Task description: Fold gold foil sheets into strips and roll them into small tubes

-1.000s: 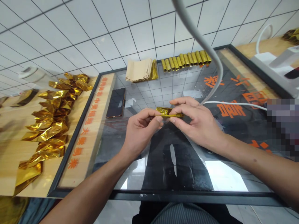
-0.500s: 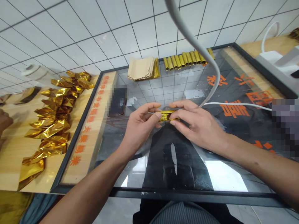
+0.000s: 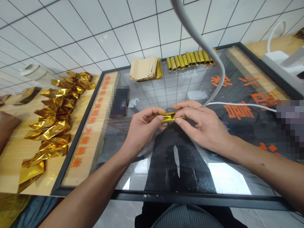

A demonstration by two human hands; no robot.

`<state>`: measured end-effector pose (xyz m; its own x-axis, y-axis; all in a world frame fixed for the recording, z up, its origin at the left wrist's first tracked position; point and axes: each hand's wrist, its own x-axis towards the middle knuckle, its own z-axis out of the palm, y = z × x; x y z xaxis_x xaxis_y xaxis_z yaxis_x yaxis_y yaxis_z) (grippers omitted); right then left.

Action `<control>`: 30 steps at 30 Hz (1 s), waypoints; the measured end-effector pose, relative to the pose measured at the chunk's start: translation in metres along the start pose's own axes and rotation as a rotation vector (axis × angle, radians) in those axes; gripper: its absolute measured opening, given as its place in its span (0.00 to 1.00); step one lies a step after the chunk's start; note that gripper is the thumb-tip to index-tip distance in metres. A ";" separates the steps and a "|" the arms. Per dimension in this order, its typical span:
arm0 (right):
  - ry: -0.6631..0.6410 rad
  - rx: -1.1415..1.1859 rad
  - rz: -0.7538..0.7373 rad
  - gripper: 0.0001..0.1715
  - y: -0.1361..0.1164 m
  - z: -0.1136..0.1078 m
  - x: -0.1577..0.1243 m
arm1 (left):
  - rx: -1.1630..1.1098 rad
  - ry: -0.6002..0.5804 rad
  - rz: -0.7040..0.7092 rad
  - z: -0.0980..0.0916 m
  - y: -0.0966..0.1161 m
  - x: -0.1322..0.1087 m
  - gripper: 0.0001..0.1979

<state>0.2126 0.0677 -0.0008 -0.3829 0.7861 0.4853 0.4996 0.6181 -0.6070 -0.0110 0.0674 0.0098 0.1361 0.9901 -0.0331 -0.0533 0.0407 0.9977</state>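
A narrow strip of gold foil paper (image 3: 171,117) is pinched between both hands just above a glass tabletop (image 3: 180,164) with a black frame. My left hand (image 3: 142,128) grips its left end with thumb and fingers closed. My right hand (image 3: 201,125) holds the right part, fingers curled over it. A row of several finished gold foil rolls (image 3: 190,58) lies along the far edge of the glass. Beside it sits a stack of tan and gold sheets (image 3: 144,68).
A line of crumpled gold foil pieces (image 3: 54,117) covers the wooden table at left, where another person's hand (image 3: 7,126) shows at the edge. A dark phone (image 3: 120,101) lies on the glass. A grey cable (image 3: 201,44) hangs overhead; a white cable (image 3: 242,105) crosses right.
The foil strip has been pressed narrower between my fingers, which shifted only slightly. The other person's hand has come further in at the left edge.
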 end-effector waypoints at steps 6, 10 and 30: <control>0.018 0.004 -0.005 0.07 -0.001 0.000 0.000 | -0.012 -0.018 -0.004 0.000 -0.001 0.002 0.07; 0.037 -0.003 0.001 0.07 -0.001 0.000 0.001 | -0.009 -0.029 -0.012 0.000 -0.001 0.002 0.08; -0.033 -0.069 -0.050 0.06 -0.002 -0.001 0.002 | 0.003 0.017 0.015 0.007 -0.002 -0.002 0.07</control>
<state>0.2114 0.0685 0.0018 -0.4340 0.7546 0.4922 0.5307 0.6556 -0.5372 -0.0040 0.0642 0.0080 0.1182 0.9928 -0.0192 -0.0526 0.0256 0.9983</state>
